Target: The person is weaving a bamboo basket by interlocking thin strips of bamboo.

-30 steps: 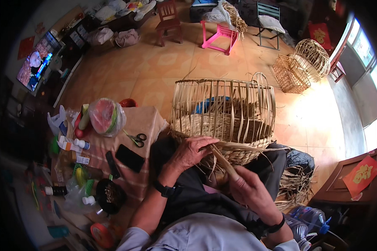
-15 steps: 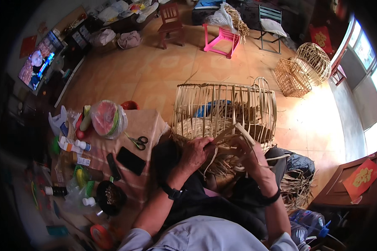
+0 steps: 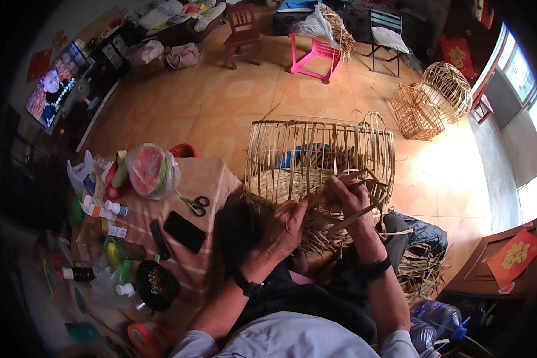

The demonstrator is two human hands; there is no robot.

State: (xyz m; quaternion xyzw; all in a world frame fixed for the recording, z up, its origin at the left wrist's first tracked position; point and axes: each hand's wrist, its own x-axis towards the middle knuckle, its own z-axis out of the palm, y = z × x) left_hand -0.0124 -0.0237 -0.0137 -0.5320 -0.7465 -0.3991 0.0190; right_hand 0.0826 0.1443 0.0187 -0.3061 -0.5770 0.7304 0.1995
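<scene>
In front of me lies a half-woven basket (image 3: pixel 267 179), with a tightly woven pale lower part and open upright stakes under a wire-like rim. My left hand (image 3: pixel 285 225) is closed at the basket's near edge, thumb and fingers pinching a flat dried leaf strip. To its right my right hand (image 3: pixel 353 206) is closed too, gripping a folded tan leaf strip (image 3: pixel 370 175) whose bent end sticks out above the knuckles. Loose strip ends hang below both hands. Inside the basket are a blue thing (image 3: pixel 292 156) and a bundle of brownish dried leaves (image 3: pixel 334 157).
At left, a cloth-covered table (image 3: pixel 203 173) bears scissors (image 3: pixel 197 204), a black phone (image 3: pixel 185 231), a wrapped cut watermelon (image 3: pixel 154 170) and bottles. Leaf strips (image 3: pixel 422 268) lie beside a black bag at right. Finished baskets (image 3: pixel 417 113) and a pink stool (image 3: pixel 316 56) stand farther off.
My right hand has moved up and slightly left, and the strip in it has swung to the right. My left hand has turned a little and shifted slightly down beside the basket.
</scene>
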